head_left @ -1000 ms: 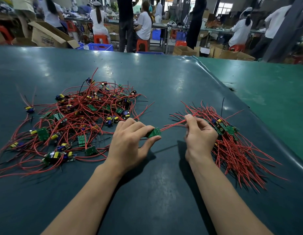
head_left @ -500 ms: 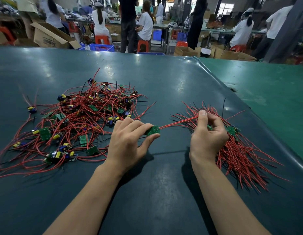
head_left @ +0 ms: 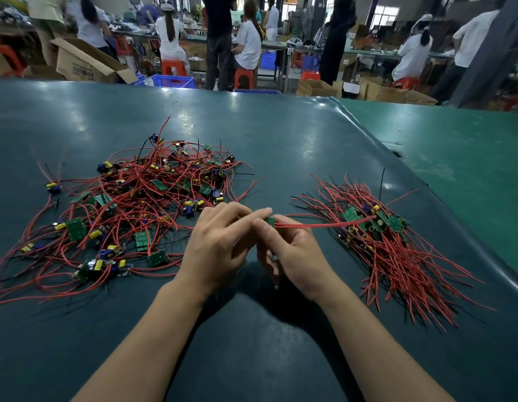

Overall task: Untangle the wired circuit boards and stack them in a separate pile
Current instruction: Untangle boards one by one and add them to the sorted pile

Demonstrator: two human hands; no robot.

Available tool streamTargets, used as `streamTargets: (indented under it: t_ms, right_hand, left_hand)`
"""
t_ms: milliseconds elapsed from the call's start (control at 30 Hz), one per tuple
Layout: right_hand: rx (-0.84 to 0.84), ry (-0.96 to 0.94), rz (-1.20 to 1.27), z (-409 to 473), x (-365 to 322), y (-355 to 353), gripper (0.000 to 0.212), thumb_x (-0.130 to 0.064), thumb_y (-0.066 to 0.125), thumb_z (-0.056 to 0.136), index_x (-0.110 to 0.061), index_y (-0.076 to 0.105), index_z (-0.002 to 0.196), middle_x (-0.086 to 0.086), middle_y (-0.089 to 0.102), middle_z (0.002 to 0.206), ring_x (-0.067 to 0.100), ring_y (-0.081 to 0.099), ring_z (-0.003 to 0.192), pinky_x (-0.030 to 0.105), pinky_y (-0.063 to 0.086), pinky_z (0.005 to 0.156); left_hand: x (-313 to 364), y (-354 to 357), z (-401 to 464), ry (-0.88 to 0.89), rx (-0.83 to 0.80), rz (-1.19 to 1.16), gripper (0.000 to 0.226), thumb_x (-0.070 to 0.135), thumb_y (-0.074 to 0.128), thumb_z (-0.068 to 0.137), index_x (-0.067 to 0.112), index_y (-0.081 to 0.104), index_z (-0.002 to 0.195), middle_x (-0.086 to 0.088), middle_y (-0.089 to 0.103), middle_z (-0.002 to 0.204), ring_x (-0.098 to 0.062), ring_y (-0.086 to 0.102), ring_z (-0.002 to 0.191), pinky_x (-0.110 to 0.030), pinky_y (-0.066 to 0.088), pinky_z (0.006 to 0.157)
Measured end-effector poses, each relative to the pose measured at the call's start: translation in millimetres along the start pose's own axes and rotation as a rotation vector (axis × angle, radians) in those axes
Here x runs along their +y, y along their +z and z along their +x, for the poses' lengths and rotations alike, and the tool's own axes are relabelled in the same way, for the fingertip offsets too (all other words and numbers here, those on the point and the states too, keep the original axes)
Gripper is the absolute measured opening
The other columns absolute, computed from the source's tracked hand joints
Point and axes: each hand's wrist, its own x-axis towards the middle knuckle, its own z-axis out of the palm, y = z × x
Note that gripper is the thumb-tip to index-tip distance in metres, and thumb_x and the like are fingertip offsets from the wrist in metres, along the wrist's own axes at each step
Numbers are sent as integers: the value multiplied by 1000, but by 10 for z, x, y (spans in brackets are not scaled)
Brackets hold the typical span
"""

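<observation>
A small green circuit board (head_left: 270,221) is being pinched between both hands, the left hand (head_left: 220,242) and right hand (head_left: 292,250) meeting above the table (head_left: 281,146), between the tangled pile (head_left: 136,210) and the sorted pile (head_left: 391,242). Its red wires (head_left: 324,225) are trailing onto the sorted pile; carrying it over carelessly risks snagging them there.

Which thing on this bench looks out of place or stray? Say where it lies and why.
One small wired board lies alone at the far left, apart from the tangled heap. Everything else sits in that heap, in the aligned pile on the right, or between the hands.
</observation>
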Motion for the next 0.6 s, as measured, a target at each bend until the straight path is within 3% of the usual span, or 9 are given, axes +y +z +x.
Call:
streamTargets:
  t_ms: [67, 167, 367, 467, 533, 600]
  right_hand:
    - [42, -16, -23, -14, -11, 9, 34, -35, 61, 90, -3, 55, 79, 15, 44, 54, 15, 36, 35, 24, 28, 34]
    - [91, -37, -51, 5, -9, -18, 32, -23, 58, 97, -6, 57, 71, 6, 48, 48, 13, 37, 33, 20, 29, 33]
    - [170, -97, -296, 45, 71, -61, 38, -33, 61, 96, -25, 67, 60, -5, 52, 46, 8, 43, 38, 28, 35, 45]
    - [516, -165, -201, 75, 48, -116, 36, -35, 62, 95, -11, 64, 68, -1, 58, 52, 11, 45, 40, 26, 36, 46]
    - [807, -194, 52, 89, -14, -207, 33, -34, 60, 97, -12, 61, 71, -3, 58, 52, 9, 42, 36, 21, 31, 37]
    - [989, -175, 329, 86, -67, -298, 31, -36, 59, 97, -14, 57, 75, -3, 56, 55, 7, 39, 34, 18, 27, 33]
  left_hand:
    - [-6, -10, 2, 5, -27, -2, 35, 23, 57, 91, 11, 68, 122, -7, 65, 90, -30, 59, 78, -48, 46, 67]
    - [9, -3, 13, 4, -15, 31, 31, 21, 59, 91, 9, 70, 118, -6, 65, 90, -31, 58, 77, -47, 45, 66]
    - [-10, 18, -5, -61, 21, 110, 37, 30, 62, 88, 11, 69, 119, -2, 68, 101, -27, 56, 92, -44, 42, 79]
    - [-35, 10, -8, -192, 132, 193, 39, 33, 69, 86, 14, 69, 119, -3, 66, 105, -25, 52, 100, -41, 39, 82]
    - [-60, -6, -14, -348, 165, 297, 36, 32, 69, 86, 16, 68, 118, -4, 64, 106, -27, 50, 103, -42, 37, 83]
    - [-100, -22, -31, -553, 116, 392, 36, 31, 69, 87, 16, 66, 120, -8, 60, 111, -32, 48, 108, -45, 36, 86]
